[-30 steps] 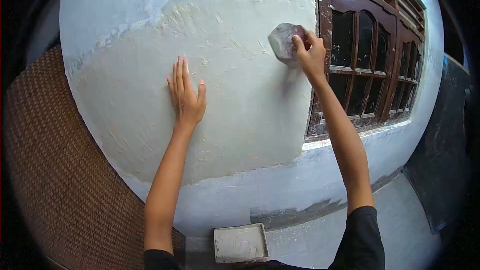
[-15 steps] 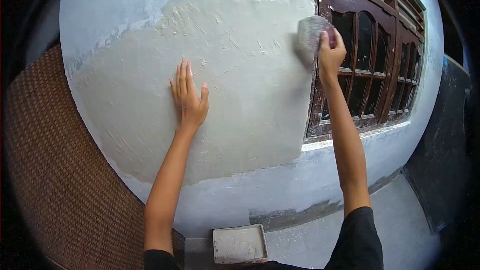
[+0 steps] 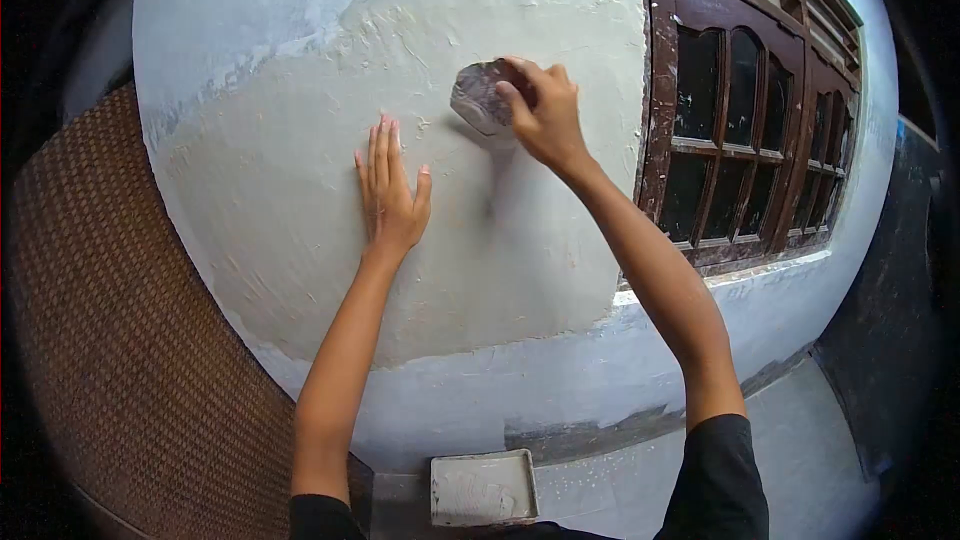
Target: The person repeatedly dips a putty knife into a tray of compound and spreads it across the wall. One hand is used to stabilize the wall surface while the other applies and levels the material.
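My left hand (image 3: pixel 390 195) lies flat against the coated wall (image 3: pixel 290 180), fingers spread and pointing up, with nothing held. To its upper right, my right hand (image 3: pixel 545 112) pinches a grey, smeared flat scraper (image 3: pixel 482 98) by its right side. The scraper is at the wall's upper middle; whether its edge touches the surface cannot be made out. Beige-grey coating with small ridges and specks covers the middle of the wall, and bluish-white paint shows above and below it.
A brown wooden window (image 3: pixel 735 100) with barred panes is set in the wall at right. Woven matting (image 3: pixel 110 340) stands at left. On the floor below sits a tray (image 3: pixel 484 488) of pale paste. A dark panel (image 3: pixel 885 310) leans at far right.
My right hand has moved left with the scraper, from the window's edge to the middle of the coated wall. My left hand stays flat on the wall. The view has shifted slightly.
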Motion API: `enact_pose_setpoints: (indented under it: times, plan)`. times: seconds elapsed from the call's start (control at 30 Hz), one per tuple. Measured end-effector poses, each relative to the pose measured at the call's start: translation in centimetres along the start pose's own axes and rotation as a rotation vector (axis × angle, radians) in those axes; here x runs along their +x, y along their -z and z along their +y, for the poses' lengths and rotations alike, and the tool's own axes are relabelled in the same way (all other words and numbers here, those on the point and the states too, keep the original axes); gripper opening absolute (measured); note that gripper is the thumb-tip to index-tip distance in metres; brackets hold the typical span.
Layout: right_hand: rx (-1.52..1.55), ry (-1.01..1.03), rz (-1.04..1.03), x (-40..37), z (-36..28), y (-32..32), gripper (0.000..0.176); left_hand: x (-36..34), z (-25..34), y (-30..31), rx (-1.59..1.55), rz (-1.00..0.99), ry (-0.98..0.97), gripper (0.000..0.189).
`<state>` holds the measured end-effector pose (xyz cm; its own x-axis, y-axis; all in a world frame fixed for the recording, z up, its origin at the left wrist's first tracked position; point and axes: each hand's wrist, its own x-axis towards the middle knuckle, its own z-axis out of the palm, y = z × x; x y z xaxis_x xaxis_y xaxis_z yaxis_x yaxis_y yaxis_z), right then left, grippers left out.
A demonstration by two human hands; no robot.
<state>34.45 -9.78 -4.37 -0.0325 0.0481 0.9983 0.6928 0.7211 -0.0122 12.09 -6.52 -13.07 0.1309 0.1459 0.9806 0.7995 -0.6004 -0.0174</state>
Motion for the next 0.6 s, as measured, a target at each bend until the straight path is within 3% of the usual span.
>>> enact_pose_setpoints:
  times: [0.07,0.2,0.27,0.33,0.37,0.4,0.53,0.6]
  plan:
    - [-0.146,0.01,-0.02,1.0,0.4,0.0,0.031,0.2,0.0,0.1,0.019,-0.015,-0.011,0.07]
    - [-0.097,-0.152,0.379,4.4,8.4,4.0,0.032,0.4,-0.6,0.4,0.015,-0.006,-0.015,0.071]
    - [-0.127,-0.354,0.627,4.7,9.9,7.9,0.031,0.4,-1.0,0.7,0.027,0.008,-0.015,0.071]
    - [0.042,-0.549,0.779,4.5,10.1,10.0,0.031,0.5,-1.0,1.0,0.026,0.006,-0.012,0.071]
    - [0.016,-0.489,0.82,4.2,10.3,10.1,0.032,0.6,-0.9,1.0,0.021,0.003,-0.01,0.071]
    - [0.016,-0.488,0.821,3.9,9.8,9.8,0.032,0.7,-0.7,0.9,0.021,0.003,-0.011,0.071]
    - [-0.079,-0.18,0.333,2.3,6.8,6.1,0.034,1.4,0.8,0.0,-0.006,0.005,-0.017,0.071]
    - [-0.205,-0.183,0.257,1.9,6.2,5.9,0.034,1.5,1.3,-0.2,-0.033,0.002,-0.023,0.071]
